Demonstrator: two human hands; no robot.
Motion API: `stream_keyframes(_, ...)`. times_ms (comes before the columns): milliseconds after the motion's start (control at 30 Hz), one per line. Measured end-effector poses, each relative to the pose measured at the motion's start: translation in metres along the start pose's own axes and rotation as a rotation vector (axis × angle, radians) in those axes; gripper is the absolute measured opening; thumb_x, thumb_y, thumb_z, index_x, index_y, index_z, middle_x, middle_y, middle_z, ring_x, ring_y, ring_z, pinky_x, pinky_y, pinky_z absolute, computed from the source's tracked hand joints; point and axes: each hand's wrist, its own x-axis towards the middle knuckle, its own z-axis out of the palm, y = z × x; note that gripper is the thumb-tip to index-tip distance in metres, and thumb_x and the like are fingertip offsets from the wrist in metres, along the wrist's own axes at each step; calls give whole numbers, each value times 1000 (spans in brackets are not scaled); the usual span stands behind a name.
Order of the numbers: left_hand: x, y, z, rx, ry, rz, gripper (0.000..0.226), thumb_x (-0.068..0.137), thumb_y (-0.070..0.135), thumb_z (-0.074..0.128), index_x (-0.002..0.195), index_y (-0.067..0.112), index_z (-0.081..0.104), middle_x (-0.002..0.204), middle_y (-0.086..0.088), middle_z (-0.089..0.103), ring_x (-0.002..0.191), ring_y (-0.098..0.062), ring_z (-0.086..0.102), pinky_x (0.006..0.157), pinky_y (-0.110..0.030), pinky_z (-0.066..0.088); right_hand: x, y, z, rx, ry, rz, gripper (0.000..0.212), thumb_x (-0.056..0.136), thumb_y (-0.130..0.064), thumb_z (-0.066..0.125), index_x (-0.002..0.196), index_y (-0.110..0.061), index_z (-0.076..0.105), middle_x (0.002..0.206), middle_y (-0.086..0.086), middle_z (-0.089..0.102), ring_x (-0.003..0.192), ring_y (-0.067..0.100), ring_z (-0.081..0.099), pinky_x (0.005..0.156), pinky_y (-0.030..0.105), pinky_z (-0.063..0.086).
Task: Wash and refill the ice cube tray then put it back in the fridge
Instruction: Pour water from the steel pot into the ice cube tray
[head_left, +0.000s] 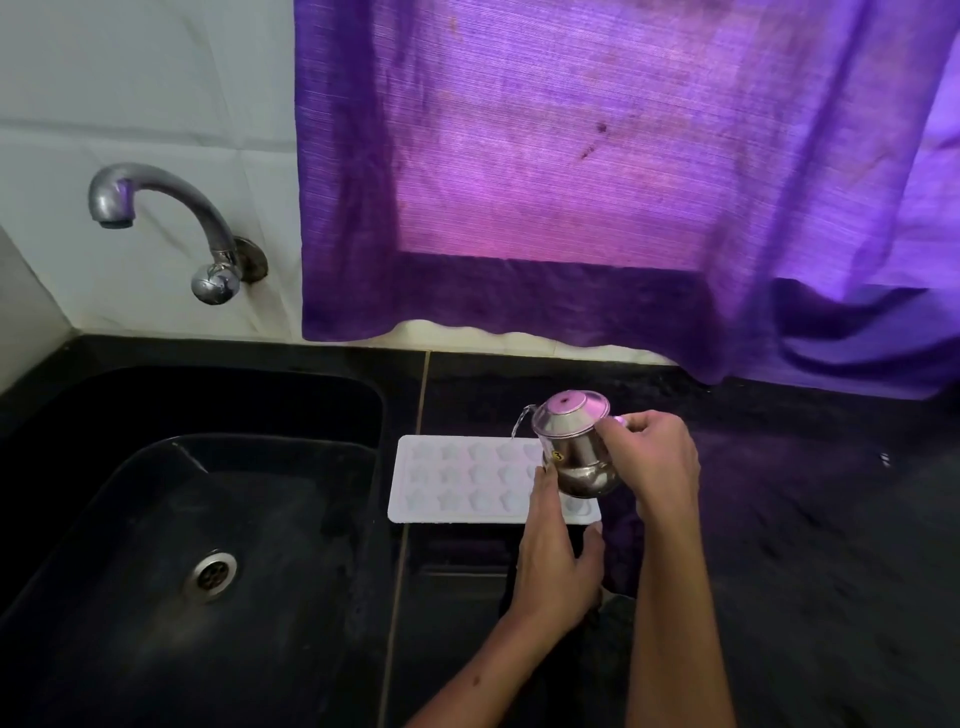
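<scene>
Right of the sink (156, 415) my tray (457, 478) lies flat on the counter, my left hand (558, 561) steadying with loose straight fingers the steel pot (576, 447) my right hand (654, 462) grips and tips, so I'm refilling; next, shifting to unfilled cells.

Single head-mounted wide-angle view, near, facing forward and down across the desk (779, 493) toward the back wall (156, 104).

The pot (574, 441) and left hand (558, 561) hid the tray's (457, 478) right end. The pot's handle lay concealed inside the right hand (652, 462). Both forearms ran off the bottom edge.
</scene>
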Motion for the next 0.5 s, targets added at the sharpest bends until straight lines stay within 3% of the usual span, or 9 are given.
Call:
stream_keyframes(200, 3, 2, -3, 34, 41, 7, 75, 90, 16, 52, 150, 26, 8, 159, 8, 10, 145, -1, 4, 111, -6, 7, 0, -2, 3, 161, 9, 39, 15, 74, -26, 64, 67, -13, 65, 67, 5, 67, 65, 20, 59, 65, 36, 50)
stream_keyframes(367, 4, 0, -5, 35, 75, -2, 74, 92, 13, 51, 150, 26, 6, 159, 9, 9, 145, -2, 3, 115, -15, 9, -2, -8, 9, 161, -1, 18, 13, 72, -28, 65, 67, -16, 66, 66, 2, 68, 65, 20, 61, 70, 41, 54)
stream_keyframes(500, 3, -2, -5, 35, 90, -24, 73, 93, 13, 52, 151, 22, 10, 159, 8, 13, 146, -3, 6, 117, -21, 12, -7, -12, 13, 91, -10, -15, 11, 76, -30, 66, 72, -19, 66, 71, 0, 68, 74, 20, 63, 69, 36, 50)
